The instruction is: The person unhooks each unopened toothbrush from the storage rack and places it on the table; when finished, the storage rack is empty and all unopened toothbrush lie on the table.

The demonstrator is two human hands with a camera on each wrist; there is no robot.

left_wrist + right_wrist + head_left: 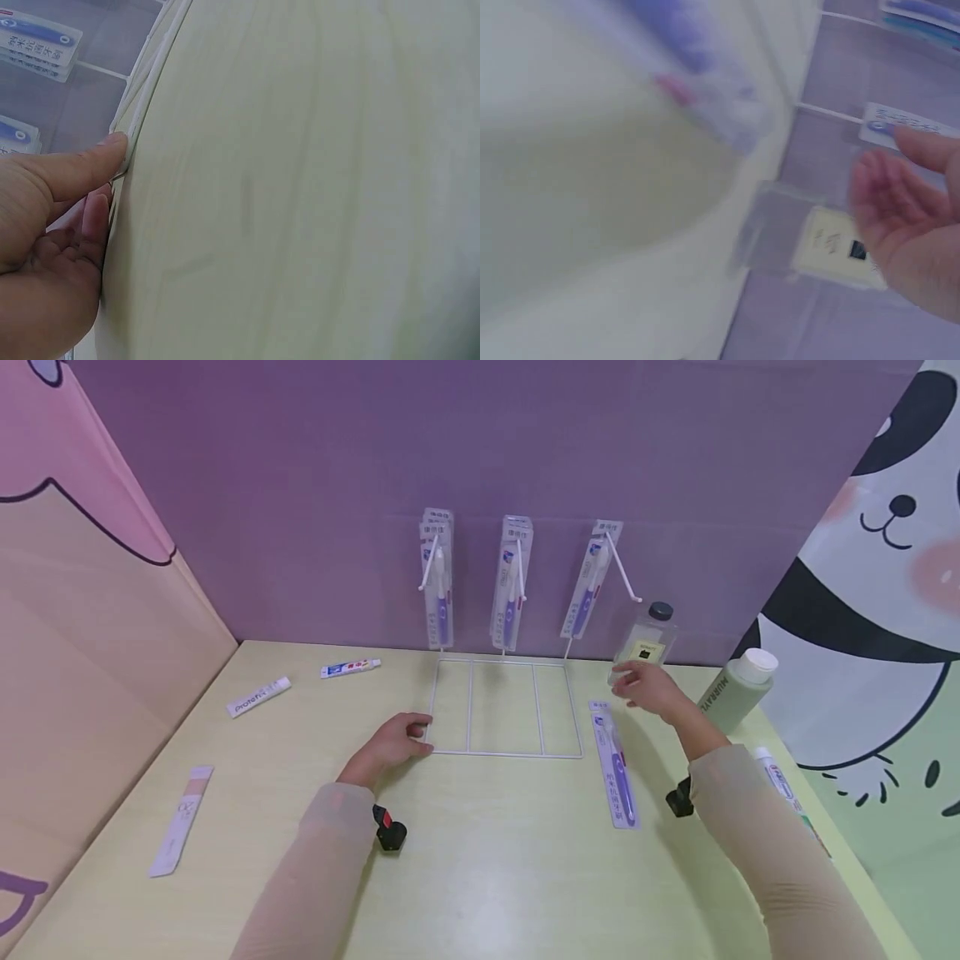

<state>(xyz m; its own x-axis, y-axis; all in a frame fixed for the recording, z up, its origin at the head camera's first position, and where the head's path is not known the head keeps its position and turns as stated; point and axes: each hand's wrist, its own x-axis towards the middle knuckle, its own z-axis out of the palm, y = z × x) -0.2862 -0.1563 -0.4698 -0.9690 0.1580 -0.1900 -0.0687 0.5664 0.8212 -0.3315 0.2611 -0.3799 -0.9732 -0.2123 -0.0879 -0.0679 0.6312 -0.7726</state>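
A white wire display rack [542,710] stands against the back, packaged toothbrushes [512,585] hanging from its three hooks. At its front left corner, my left hand [393,745] grips the base wire; in the left wrist view the thumb [112,154] presses on that corner and the other fingers curl below. My right hand [651,687] is in the air, fingers loosely bent around nothing. It overlaps the lower part of a clear bottle [647,639] with a black cap and pale label. A single packaged toothbrush [617,768] lies on the table right of the rack.
Two small toothpaste tubes [258,697] and a flat slim packet [182,821] lie on the left. A green bottle with a white cap [738,689] stands at the right, behind the right forearm. Another tube [780,781] lies partly hidden by the right sleeve.
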